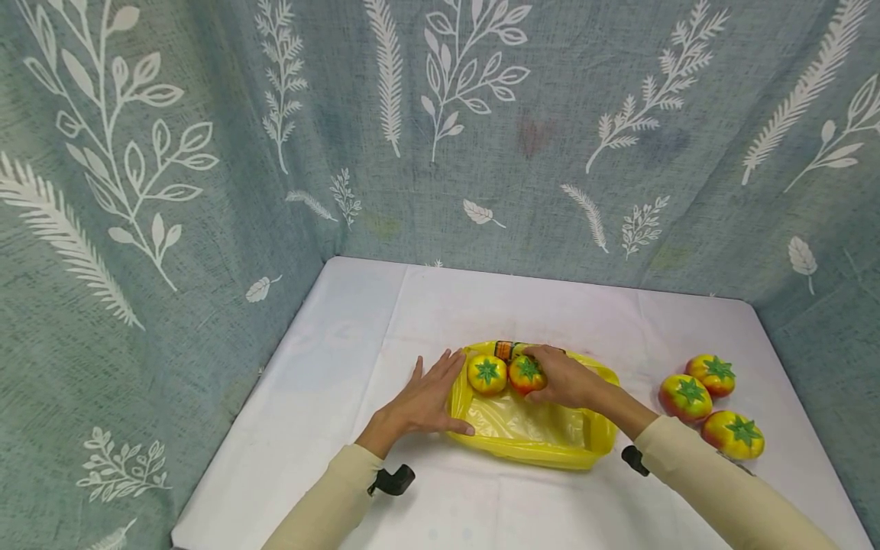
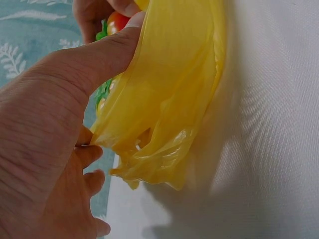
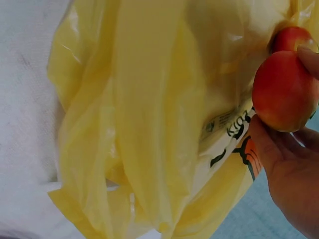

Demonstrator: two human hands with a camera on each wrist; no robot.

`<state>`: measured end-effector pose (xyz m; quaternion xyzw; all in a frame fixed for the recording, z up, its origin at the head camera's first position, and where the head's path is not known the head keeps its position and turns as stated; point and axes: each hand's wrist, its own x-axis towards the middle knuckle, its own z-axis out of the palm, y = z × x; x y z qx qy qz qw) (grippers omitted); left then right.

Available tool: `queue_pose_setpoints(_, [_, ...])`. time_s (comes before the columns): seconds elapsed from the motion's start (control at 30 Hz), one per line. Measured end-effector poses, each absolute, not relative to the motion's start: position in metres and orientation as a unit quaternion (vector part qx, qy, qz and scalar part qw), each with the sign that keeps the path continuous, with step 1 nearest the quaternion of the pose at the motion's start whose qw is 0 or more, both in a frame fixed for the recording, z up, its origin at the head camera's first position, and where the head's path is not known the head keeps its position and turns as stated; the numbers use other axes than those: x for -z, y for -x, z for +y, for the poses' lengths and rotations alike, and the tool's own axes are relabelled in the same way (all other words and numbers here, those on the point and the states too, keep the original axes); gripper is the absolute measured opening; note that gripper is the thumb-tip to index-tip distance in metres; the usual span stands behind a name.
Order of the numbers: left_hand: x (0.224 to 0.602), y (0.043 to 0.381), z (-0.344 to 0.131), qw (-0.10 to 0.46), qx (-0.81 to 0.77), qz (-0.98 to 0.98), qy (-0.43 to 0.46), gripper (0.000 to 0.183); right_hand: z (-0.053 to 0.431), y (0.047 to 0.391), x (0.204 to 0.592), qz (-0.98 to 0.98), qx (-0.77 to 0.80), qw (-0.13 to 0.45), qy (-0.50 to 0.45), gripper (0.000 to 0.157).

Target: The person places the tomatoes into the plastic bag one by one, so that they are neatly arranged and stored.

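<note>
A yellow plastic bag (image 1: 529, 428) lies spread wide on the table, with two red-and-yellow toy tomatoes with green leafy tops inside at the far left. My right hand (image 1: 567, 378) reaches over the bag's far side and grips the right tomato (image 1: 525, 373), its thumb and fingers on opposite sides. That tomato (image 3: 284, 92) looks mostly red in the right wrist view. Beside it sits the other tomato (image 1: 487, 374). My left hand (image 1: 426, 397) rests against the bag's left rim, fingers straight and spread. In the left wrist view its thumb (image 2: 107, 57) lies along the yellow plastic.
To the right of the bag, three more toy tomatoes (image 1: 686, 397) sit clustered on the white-covered table (image 1: 344, 336). A blue-green leaf-patterned curtain (image 1: 481, 191) encloses the back and sides. Dark print shows on the bag's far wall (image 1: 504, 350).
</note>
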<state>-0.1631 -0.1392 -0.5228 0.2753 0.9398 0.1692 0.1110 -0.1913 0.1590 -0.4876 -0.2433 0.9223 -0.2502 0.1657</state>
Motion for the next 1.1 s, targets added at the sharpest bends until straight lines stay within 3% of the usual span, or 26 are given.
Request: queue_pose_setpoints(1.1, [0.526,0.164,-0.14,0.107,-0.162,0.94,-0.279,0.129,0.154,0.184,0.501,0.941,0.206,0.129,0.236,0.08])
